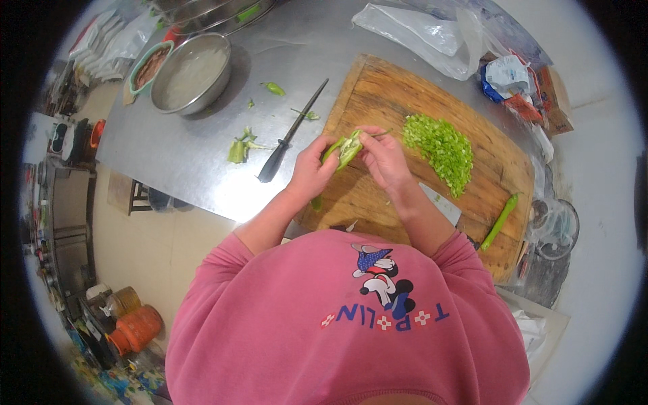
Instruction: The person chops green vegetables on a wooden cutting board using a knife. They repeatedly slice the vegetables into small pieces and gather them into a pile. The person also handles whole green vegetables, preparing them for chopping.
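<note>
A green pepper, split open with its pale seeds and inner ribs showing, is held over the near left part of a wooden cutting board. My left hand is closed around its left side. The fingers of my right hand are closed at its upper right end, by a thin stem. To the right of my hands lies a pile of chopped green pepper. A knife blade rests partly under my right forearm, its handle hidden. A whole green pepper lies near the board's right edge.
Left of the board, a black-handled sharpening steel and pepper scraps lie on the metal table. Farther back stand a metal bowl and a green-rimmed dish. Plastic bags lie beyond the board.
</note>
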The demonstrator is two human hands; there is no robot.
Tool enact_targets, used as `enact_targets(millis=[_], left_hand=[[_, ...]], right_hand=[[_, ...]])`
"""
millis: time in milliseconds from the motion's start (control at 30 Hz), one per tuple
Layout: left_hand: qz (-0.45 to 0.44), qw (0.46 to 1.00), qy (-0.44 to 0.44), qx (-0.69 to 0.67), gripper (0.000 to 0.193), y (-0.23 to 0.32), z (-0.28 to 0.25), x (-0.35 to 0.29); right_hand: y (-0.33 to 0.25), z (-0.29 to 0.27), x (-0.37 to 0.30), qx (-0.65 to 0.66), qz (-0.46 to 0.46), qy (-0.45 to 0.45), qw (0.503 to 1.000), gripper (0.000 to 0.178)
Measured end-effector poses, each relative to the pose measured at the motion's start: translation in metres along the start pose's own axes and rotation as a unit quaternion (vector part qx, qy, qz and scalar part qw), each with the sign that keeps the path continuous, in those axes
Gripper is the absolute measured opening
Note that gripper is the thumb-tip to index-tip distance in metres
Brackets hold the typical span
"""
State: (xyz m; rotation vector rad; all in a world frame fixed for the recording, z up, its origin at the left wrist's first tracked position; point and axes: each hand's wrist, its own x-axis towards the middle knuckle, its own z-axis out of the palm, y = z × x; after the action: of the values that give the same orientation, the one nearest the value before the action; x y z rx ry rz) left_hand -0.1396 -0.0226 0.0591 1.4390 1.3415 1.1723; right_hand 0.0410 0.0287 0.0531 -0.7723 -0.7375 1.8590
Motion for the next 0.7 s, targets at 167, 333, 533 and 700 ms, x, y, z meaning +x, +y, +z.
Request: enact_targets(millis=[167,333,533,700], left_hand=[[0.003,0.999,0.039,0.028,0.019,-0.013,-0.001,-0.006],[-0.015,0.997,0.055,0.052,0.020,-0.022,0.006,-0.003],[0.002,0.994,0.077,0.078,0.020,-0.022,0.003,0.002],[-0.096,0.993,0.039,-0.061,0.025,-0.019,0.002,0.002]], right_hand=[[-0.030,0.008,0.022,-0.147,-0.030,0.073,0.986,0.037],[-0.037,0.032,0.033,-0.549,-0.121,0.045,0.825,0.055],[-0.018,0.038,0.014,-0.523,-0.014,-0.062,0.850,0.030],[-0.012,0.035,0.010,-0.579,-0.100,-0.038,0.808,0.017]])
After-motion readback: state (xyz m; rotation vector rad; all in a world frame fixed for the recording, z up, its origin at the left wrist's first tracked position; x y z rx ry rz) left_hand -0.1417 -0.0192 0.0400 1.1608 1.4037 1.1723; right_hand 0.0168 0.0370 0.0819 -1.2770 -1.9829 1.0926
